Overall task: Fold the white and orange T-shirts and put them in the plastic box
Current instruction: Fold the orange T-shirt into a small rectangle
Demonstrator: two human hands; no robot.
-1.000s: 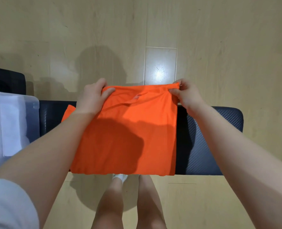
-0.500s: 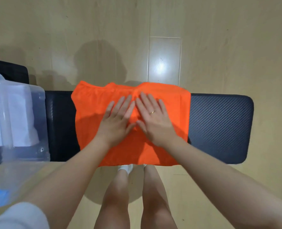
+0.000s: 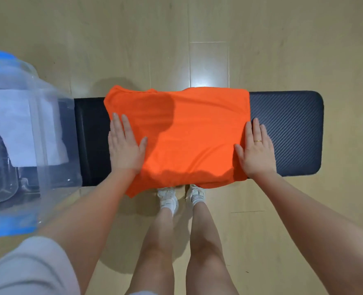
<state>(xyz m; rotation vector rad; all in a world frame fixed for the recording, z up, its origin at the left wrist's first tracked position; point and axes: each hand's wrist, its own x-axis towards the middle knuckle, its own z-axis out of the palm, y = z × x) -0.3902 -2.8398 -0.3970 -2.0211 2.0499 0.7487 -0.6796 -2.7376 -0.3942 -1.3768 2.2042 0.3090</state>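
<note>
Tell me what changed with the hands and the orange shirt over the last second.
Both hands let go of the orange T-shirt's far edge, pressed flat together at its middle, then slid apart: the left hand now lies flat at its left edge, the right hand at its right edge. The shirt stayed on the dark bench; the white T-shirt stayed in the plastic box.
</note>
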